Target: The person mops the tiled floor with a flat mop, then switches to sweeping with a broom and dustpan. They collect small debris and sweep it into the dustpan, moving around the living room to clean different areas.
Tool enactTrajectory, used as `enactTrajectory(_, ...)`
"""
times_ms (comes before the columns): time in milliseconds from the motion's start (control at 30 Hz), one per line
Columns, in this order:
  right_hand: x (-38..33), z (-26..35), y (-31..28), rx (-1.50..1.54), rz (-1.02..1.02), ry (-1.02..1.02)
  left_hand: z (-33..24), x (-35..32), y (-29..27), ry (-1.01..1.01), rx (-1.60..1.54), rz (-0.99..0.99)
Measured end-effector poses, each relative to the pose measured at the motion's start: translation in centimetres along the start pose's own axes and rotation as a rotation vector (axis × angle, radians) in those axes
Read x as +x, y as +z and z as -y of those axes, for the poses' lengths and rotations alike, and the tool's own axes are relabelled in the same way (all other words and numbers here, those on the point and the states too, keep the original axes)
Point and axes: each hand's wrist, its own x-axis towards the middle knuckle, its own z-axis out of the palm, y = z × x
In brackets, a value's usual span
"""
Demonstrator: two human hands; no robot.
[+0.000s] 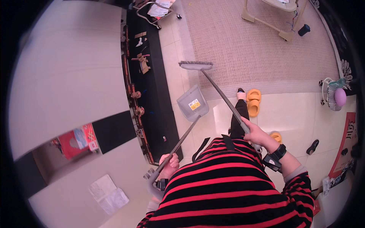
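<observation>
- A small yellow and white sticker [194, 104] sits on the grey dustpan, centre.
- A red box [78, 138] with a light blue panel lies near left.
- A red poster [346, 142] stands at the right edge.

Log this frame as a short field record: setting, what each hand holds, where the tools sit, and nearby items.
setting: indoor room, tiled floor with beige rug
left hand: closed around the grey long-handled dustpan handle
right hand: closed around the grey broom handle
broom head: on the rug near its edge
dustpan: over the tiles beside a black low cabinet; floor contact unclear
nearby: orange slippers, small fan
</observation>
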Motion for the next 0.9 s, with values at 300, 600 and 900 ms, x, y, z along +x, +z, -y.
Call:
enactTrajectory(300,6.5,10.2,-10.5,-0.153,0.076,0.088,-2.6,9.0,14.1,0.047,-0.116,-0.155)
enactTrajectory(600,7.6,17.7,-10.2,-0.243,0.084,0.058,-6.9,8.8,18.5,0.009,-0.162,-0.025)
enactTrajectory(900,11.5,25.5,-4.4,-0.337,0.068,0.019,-14.5,9.8,15.1,0.007,-0.254,0.216)
